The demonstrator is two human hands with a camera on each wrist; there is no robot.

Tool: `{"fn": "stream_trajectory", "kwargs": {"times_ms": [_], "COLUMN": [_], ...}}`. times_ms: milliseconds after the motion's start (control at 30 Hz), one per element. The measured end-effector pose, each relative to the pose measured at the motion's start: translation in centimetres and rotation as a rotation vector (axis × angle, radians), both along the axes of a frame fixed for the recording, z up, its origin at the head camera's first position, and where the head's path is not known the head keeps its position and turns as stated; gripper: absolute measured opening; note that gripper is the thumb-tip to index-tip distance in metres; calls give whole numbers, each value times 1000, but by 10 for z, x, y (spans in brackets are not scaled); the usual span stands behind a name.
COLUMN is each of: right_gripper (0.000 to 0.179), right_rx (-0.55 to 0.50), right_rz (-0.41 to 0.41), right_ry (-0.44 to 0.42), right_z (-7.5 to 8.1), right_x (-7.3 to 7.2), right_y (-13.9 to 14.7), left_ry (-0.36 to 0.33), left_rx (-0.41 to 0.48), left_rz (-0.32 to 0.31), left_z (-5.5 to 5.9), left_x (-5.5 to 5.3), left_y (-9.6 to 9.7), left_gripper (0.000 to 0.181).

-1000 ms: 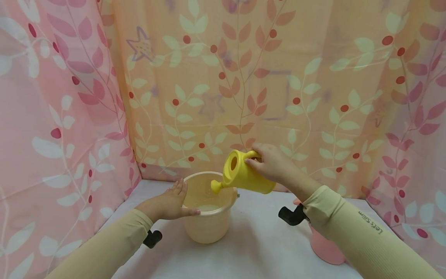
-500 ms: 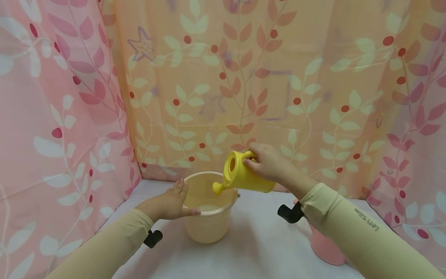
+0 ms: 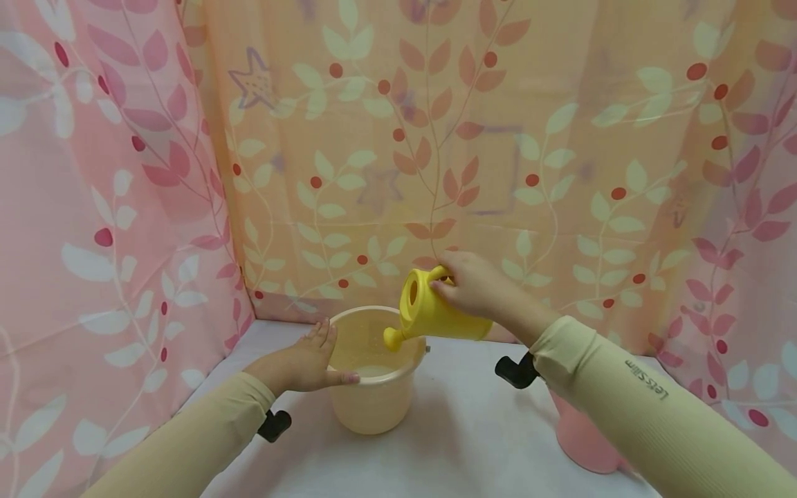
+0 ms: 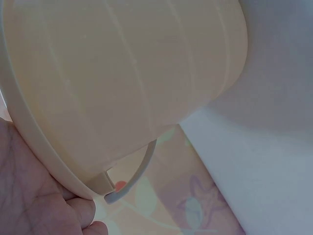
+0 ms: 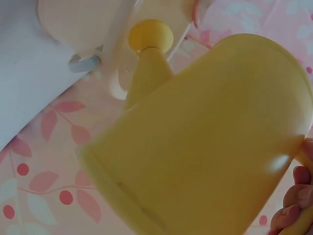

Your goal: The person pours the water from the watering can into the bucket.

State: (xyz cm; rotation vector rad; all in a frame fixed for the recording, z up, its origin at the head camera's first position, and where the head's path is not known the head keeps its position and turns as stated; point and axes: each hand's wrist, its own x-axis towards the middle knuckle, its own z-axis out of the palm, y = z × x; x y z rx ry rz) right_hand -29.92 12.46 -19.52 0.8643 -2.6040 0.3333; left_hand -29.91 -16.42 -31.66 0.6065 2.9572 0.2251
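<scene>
A yellow watering can point(image 3: 438, 315) is tipped sideways, its rose point(image 3: 394, 339) over the mouth of a cream bucket point(image 3: 372, 409). My right hand point(image 3: 478, 282) grips the can by its handle, and the curled fingers point(image 5: 296, 200) show at the edge of the right wrist view. The bucket stands upright on the white surface. On its left rim rests my left hand point(image 3: 304, 363), with fingers extended over the edge and the thumb along the front. In the left wrist view, the palm point(image 4: 34, 196) lies against the bucket's rim. Whether water is flowing cannot be made out.
A pink container point(image 3: 582, 436) stands at the right, partly hidden by my right forearm. White cloth point(image 3: 473, 429) covers the surface. Patterned curtains point(image 3: 398, 138) enclose the back and both sides. The bucket's grey handle point(image 4: 139, 171) hangs at its far side.
My right hand has shifted slightly left and tilted the watering can further, with its rose moving a little right and down. The left hand and the bucket have stayed in place.
</scene>
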Motion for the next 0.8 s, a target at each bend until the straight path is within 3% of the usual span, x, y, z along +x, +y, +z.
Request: {"fn": "stream_trajectory", "kwargs": {"times_ms": [400,800], "right_gripper": [13,18], "right_rx": [31,98], "right_rz": [-6,35], "right_ry": [-69,-29], "right_z": [-1,1], "right_x": [-3,-5], "right_y": [-6,-7], "left_ry": [14,9], "left_rx": [16,13], "left_rz": [2,-5], "left_z": [-1,-2], "left_x": [0,-1], "left_y": [0,0], "left_gripper": [116,120]}}
